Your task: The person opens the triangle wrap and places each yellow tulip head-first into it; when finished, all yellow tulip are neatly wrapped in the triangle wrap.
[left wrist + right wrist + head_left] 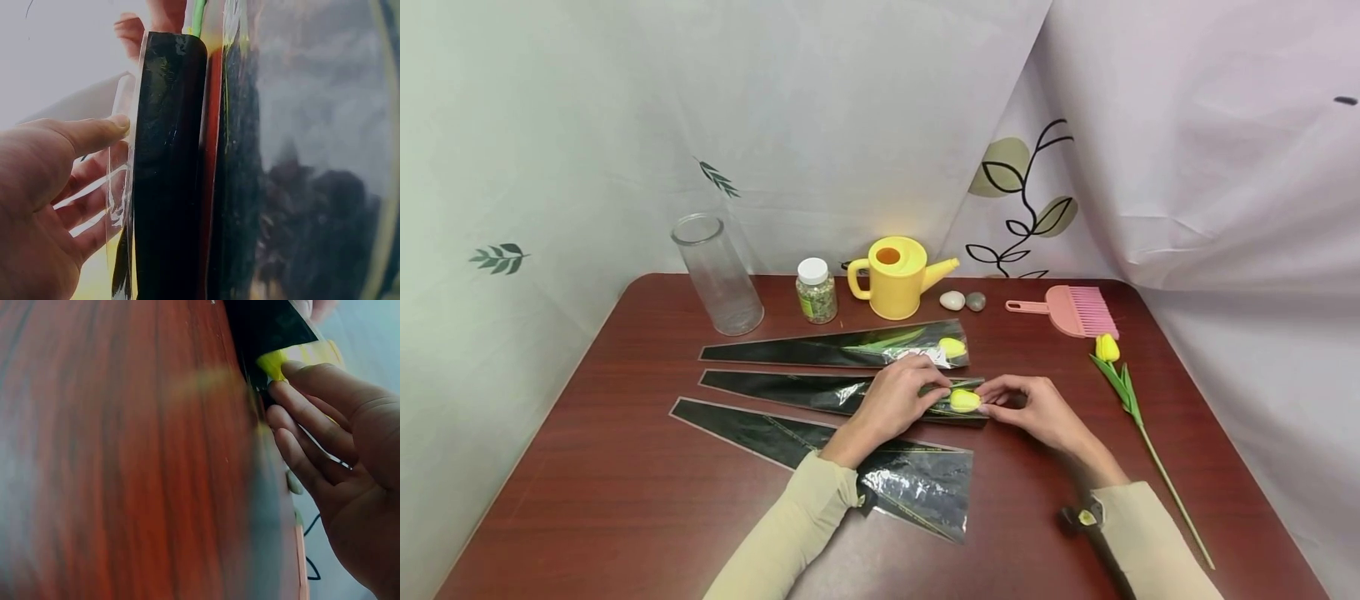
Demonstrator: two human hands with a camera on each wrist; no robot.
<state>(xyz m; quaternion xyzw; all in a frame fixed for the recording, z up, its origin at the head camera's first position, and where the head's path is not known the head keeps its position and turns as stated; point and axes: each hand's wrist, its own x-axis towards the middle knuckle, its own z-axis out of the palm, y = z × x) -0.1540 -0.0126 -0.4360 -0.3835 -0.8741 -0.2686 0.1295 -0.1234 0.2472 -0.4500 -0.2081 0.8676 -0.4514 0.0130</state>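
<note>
The brown desk (pixel 625 467) carries three long black-and-clear sleeves side by side, their long axes running left to right with the narrow tips to the left and the wide mouths to the right. The middle sleeve (pixel 820 392) is the one in hand, and a yellow tulip head (pixel 964 400) sits at its mouth, with the stem pointing left inside the sleeve.

The left hand (pixel 898 400) lies over the sleeve just left of the flower, its fingers (pixel 94 134) bent and pinching the clear film at the sleeve's edge. The right hand (pixel 1037 412) comes in from the right, in line with the sleeve's axis; its fingers (pixel 312 381) are curled onto the yellow head at the opening. So the flower lies between the two hands, touching both, and the right hand is the one at the mouth end.

Smaller things stand well apart: a glass vase (pixel 718 275), a yellow watering can (pixel 895 279), a pink brush (pixel 1075 310) and a bare tulip (pixel 1123 387) to the right.
</note>
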